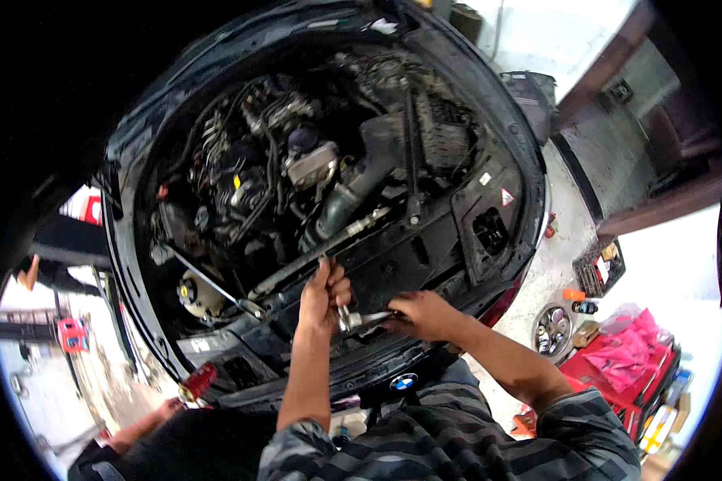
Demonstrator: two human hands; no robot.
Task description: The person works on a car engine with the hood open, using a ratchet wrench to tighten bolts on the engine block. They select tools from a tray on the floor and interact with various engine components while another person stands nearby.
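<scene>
"Checking in: what's in the hands?"

"Ratchet (369,318), 6 o'clock from view centre, held above the black front panel (377,272) of an open engine bay. Head points to 9 o'clock, handle to 3."

"Right hand?"

"Right hand (427,315), 5 o'clock. Fingers wrapped on the handle, knuckles up. Forearm comes in from 4."

"Left?"

"Left hand (322,293), 7 o'clock. Fingers curled round the short metal piece (343,315) at the ratchet head — upper part of that piece is hidden in the hand."

"Socket on it?"

"Can't tell."

"What's around the hands?"

"Thick dark hose (337,210) toward 11 o'clock, close to centre. Silver rod (208,280) out at 8, slanting across the bay beside a pale reservoir (204,298) with a black cap. Triangular warning sticker (507,196) at 2 to 3, on the bay's edge trim."

"Outside the car?"

"Black crate (590,274) at 3 o'clock, on the floor. Round metal dish (565,337) of small parts at 4. Further out, same line — pink cloth (630,345) heaped on a red tool cart (610,370)."

"Anyone else?"

"Co-worker's hand (168,407) at 8 o'clock, near the car's corner. Its fingers are too blurred to call."
</scene>
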